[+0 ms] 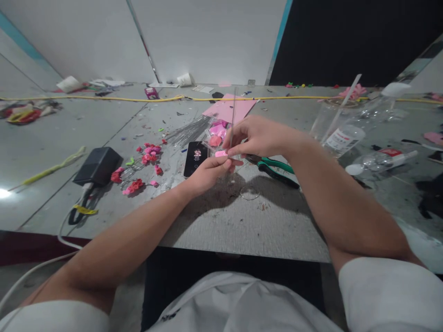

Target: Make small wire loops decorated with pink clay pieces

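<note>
My left hand (215,171) has its fingers pinched near a small bright pink piece (220,153). Just above it, my right hand (252,136) closes its fingertips on a thin wire (234,108) that stands upright. The two hands nearly touch. Behind them lie pink and coral pieces (215,140) in clear plastic, a bundle of grey wires (190,131) and a pink sheet (230,108). A phone (195,159) rests left of my hands. Green-handled pliers (277,169) lie under my right wrist, and a wire ring (249,192) is nearer the table edge.
Red and pink flower pieces (134,186) lie at left, beside a black power adapter (98,167) with a cable. A yellow cord (121,98) crosses the back. Plastic bottles (384,159) and a clear cup with a straw (332,120) occupy the right.
</note>
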A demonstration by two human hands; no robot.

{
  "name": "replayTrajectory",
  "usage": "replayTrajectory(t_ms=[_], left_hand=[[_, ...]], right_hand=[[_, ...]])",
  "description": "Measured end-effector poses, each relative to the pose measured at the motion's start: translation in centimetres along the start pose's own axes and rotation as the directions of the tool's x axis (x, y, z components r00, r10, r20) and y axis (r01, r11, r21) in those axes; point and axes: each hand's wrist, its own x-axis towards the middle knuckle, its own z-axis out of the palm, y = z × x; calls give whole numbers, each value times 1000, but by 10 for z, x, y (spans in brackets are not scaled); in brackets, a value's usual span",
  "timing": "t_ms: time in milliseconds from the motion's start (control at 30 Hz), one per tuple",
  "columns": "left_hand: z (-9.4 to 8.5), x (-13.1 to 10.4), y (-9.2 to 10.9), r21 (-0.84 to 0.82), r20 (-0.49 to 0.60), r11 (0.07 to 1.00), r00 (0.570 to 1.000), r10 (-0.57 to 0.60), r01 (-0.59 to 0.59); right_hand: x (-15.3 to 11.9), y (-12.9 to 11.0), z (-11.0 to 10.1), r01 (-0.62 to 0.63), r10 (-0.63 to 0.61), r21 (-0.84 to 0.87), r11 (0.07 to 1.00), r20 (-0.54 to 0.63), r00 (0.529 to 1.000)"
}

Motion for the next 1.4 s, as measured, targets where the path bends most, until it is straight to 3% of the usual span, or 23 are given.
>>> replayTrajectory(t_ms=[167,333,500,800,967,1267,1400], left_hand=[[0,0,10,172,-20,984,999,42,-38],[0,0,12,260,-135,960,980,146,-107],[1,-3,10,310,-231,947,959,166,-89],[4,-3,9,327,-140,943,984,113,-61],[1,0,5,326,-97,945,993,74,-38],[4,-1,11,193,-147,981,988,49,-20],[5,0,8,173,-138,985,989,50,-25]], right_hand=[[0,1,4,-37,37,-3,999,15,999],[-2,1,10,-9,-4,-111,994,-114,993],[-8,9,25,-14,8,-28,1000,-212,977],[-32,32,54,-73,114,117,990,-400,909],[-35,39,62,-69,122,140,988,-419,900],[-41,39,62,-70,83,46,996,-441,893],[-41,36,61,-34,7,-46,998,-497,868]])
